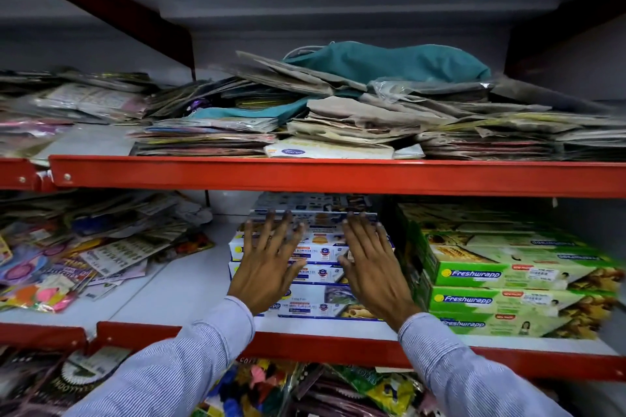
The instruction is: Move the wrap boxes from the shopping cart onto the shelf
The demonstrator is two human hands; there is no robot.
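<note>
Sleeves (pixel 189 359): blue, both reach to the shelf (pixel 338 345).
Left hand (pixel 267 264): flat, fingers wide, holds nothing.
Right hand (pixel 372 267): the same.
Boxes (pixel 321 252): stacked mid-shelf, beside green boxes (pixel 501 281).
Tip: push evenly, square the stack.

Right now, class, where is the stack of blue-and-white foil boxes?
The foil boxes sit mid-frame on the middle shelf, left of the green Freshwrapp boxes.

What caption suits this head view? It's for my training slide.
Both open hands, left and right, press a stack of blue-and-white foil boxes on the shelf.
</note>
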